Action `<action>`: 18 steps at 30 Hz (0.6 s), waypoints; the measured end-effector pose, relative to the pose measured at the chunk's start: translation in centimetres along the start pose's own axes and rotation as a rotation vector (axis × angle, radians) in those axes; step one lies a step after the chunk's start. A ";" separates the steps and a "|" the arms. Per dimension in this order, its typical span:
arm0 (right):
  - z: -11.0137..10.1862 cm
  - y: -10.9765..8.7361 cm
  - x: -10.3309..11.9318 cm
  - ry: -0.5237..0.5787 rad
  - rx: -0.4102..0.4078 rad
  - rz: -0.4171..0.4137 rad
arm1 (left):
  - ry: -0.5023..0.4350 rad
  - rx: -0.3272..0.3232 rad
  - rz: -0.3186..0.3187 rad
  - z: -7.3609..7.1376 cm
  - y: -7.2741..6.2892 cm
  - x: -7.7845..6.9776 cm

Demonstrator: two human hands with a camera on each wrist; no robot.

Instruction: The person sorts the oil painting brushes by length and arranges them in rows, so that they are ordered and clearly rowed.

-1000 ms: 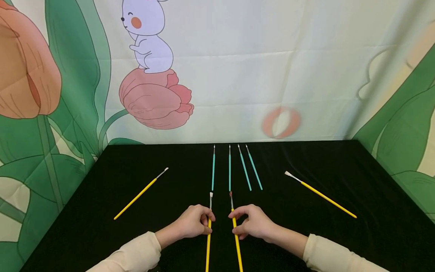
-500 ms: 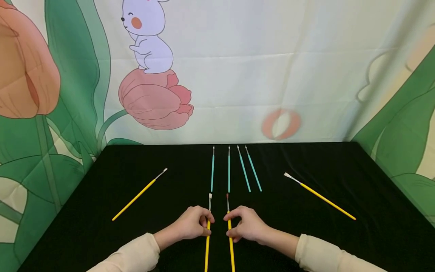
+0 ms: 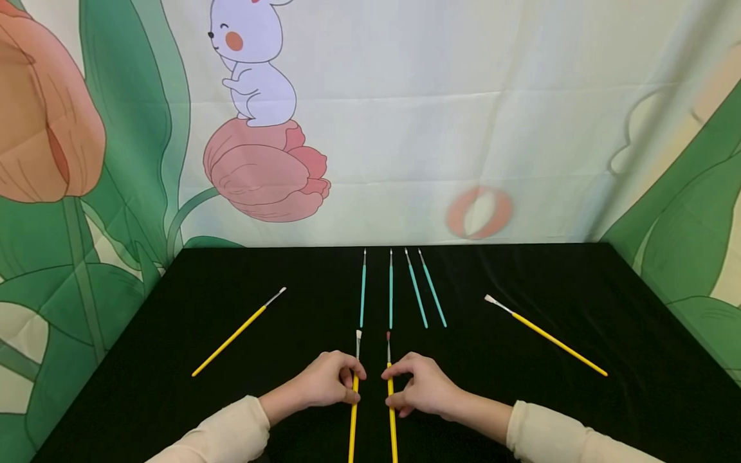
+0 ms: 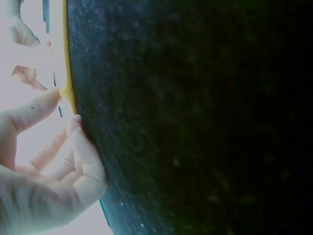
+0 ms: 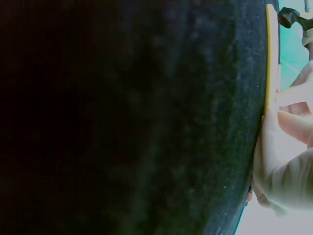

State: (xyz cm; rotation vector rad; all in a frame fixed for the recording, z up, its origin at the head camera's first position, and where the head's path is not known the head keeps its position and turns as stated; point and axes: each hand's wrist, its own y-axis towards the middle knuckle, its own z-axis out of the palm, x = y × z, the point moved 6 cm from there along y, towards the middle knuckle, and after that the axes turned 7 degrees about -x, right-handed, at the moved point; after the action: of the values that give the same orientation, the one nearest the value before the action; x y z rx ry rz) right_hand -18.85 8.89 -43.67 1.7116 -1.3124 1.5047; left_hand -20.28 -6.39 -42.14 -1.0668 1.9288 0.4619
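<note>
In the head view my left hand (image 3: pixel 327 379) pinches a yellow-handled paintbrush (image 3: pixel 352 431) with white bristles between thumb and fingers. My right hand (image 3: pixel 425 384) holds a second yellow paintbrush (image 3: pixel 393 434), its bristles reddish-brown, in the same kind of pinch. Both brushes point away from me, close to parallel with a narrow gap between them. Their handle ends run past the bottom edge of the view. Just beyond their tips lie two teal paintbrushes (image 3: pixel 363 296), roughly in line with them. The left wrist view shows thumb and fingertips (image 4: pixel 73 120) at the yellow handle, close over the black cloth.
Two more teal brushes (image 3: pixel 416 296) lie slanted to the right of the straight pair. One yellow brush (image 3: pixel 237 334) lies diagonally at the left, another (image 3: pixel 550 337) at the right. Black cloth (image 3: pixel 324 283) covers the table, and a printed curtain (image 3: pixel 393 128) hangs behind it.
My right hand has shifted left with its brush, turning it from a slant to nearly straight and closer to the other held brush. The left hand has hardly moved.
</note>
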 end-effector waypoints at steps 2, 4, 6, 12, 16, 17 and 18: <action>-0.2 -0.3 0.2 0.004 0.006 -0.004 | -0.037 0.014 -0.011 -0.1 0.0 0.1; -0.4 -0.6 0.3 0.006 0.014 -0.014 | -0.065 0.022 -0.010 -0.1 -0.1 0.2; -0.7 -0.9 0.5 0.006 0.023 -0.019 | -0.090 0.029 -0.006 -0.2 -0.1 0.2; -2.1 -1.6 0.4 -0.019 0.069 -0.031 | -0.143 0.037 0.004 -0.4 -0.4 0.2; -2.9 -2.1 0.5 -0.049 0.093 -0.076 | -0.175 0.050 0.041 -0.6 -0.6 -0.1; -3.1 -2.2 0.5 -0.055 0.096 -0.088 | -0.180 0.055 0.056 -0.6 -0.6 -0.2; -3.3 -2.3 0.6 -0.059 0.099 -0.101 | -0.181 0.060 0.072 -0.7 -0.6 -0.3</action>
State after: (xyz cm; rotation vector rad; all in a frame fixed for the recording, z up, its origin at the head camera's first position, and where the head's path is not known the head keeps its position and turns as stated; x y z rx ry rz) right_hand -18.32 12.46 -41.79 1.8682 -1.1795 1.4945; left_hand -20.01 -7.04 -41.44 -0.8882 1.8135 0.5197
